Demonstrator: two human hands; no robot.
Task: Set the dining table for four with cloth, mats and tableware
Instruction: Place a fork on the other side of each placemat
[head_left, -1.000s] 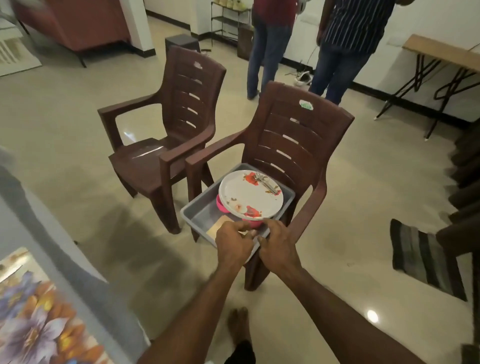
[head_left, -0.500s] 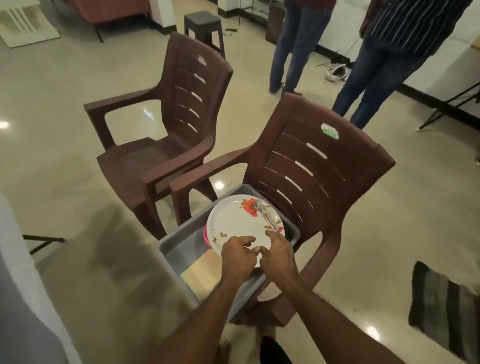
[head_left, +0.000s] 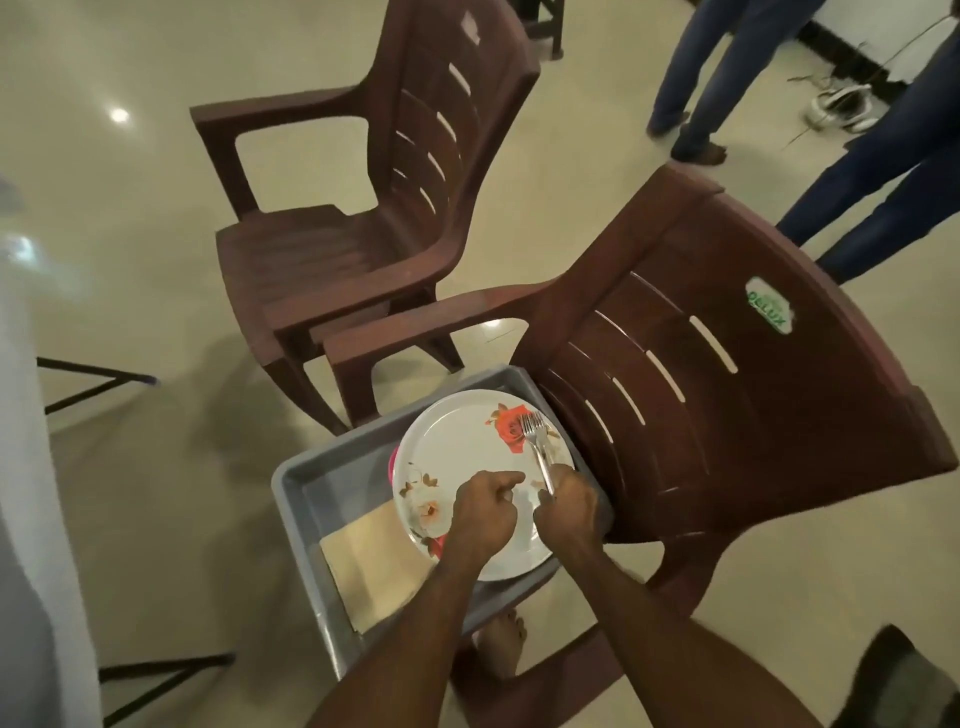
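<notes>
Reaching down into the grey tub (head_left: 306, 483) on the nearer brown chair (head_left: 727, 415), both hands have come in from the tub's near rim, where they were a second ago, onto the floral plate (head_left: 467, 447) itself.

In the head view, the only one here, the right hand (head_left: 569, 506) is curled around the handles of the forks (head_left: 535, 436), whose tines point away from it across the plate's red rose. Half a second ago that hand only hovered at the plate's near edge with the forks lying loose beyond it, so the grasp is new. The left hand (head_left: 483, 512) sits just beside the right, touching or nearly touching the plate, fingers loosely bent with the forefinger stretched toward the right hand; whether it pinches anything I cannot tell.

Under the plate, to the left of the left hand, a pink edge (head_left: 395, 462) shows, probably more tableware stacked below. Nearer than the left hand, folded beige mats (head_left: 374, 561) lie on the tub floor. Beyond both hands stands a second chair (head_left: 363, 234).

My judgement: the cutlery is being gathered first, so plates and mats remain to be carried to the table.
</notes>
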